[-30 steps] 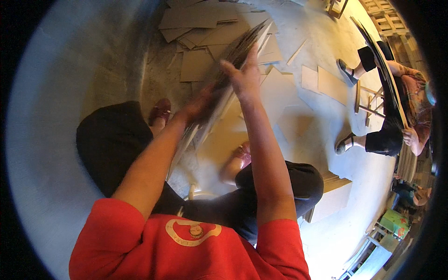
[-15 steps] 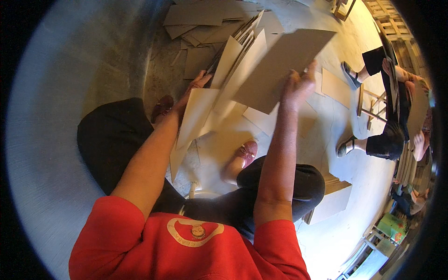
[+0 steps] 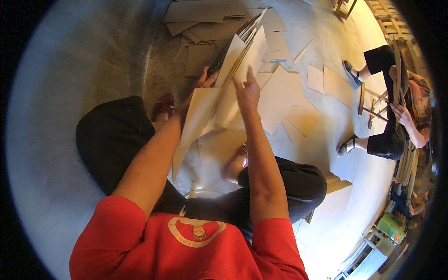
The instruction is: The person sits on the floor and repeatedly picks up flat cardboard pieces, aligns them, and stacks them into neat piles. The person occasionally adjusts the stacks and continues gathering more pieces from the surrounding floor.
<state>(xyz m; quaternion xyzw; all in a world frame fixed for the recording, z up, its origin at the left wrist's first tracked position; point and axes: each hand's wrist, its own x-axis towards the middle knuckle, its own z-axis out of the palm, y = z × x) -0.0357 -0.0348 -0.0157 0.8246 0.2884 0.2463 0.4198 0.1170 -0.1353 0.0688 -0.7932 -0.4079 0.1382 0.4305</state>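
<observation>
A thick upright bundle of brown cardboard sheets (image 3: 232, 63) leans between my arms, its sheets fanned slightly at the top. My left hand (image 3: 203, 84) holds the bundle from its left side, with fingers partly hidden at the edge. One sheet (image 3: 198, 121) sticks out lower, toward me, beside my left wrist. My right hand (image 3: 247, 93) is at the bundle's right face, thumb and forefinger apart, with no separate sheet in it. Whether its fingertips press on the outer sheet is hard to see.
Loose cardboard sheets (image 3: 282, 100) lie on the floor to the right, and more (image 3: 196, 14) are heaped at the far side. A stack of cardboard (image 3: 333, 193) stands beside my right knee. At the right, another person (image 3: 406, 102) sits handling cardboard near a wooden stool (image 3: 372, 105).
My right hand has moved left to the bundle and let go of the large sheet it held. My left hand stays on the bundle. The other person's arms have shifted.
</observation>
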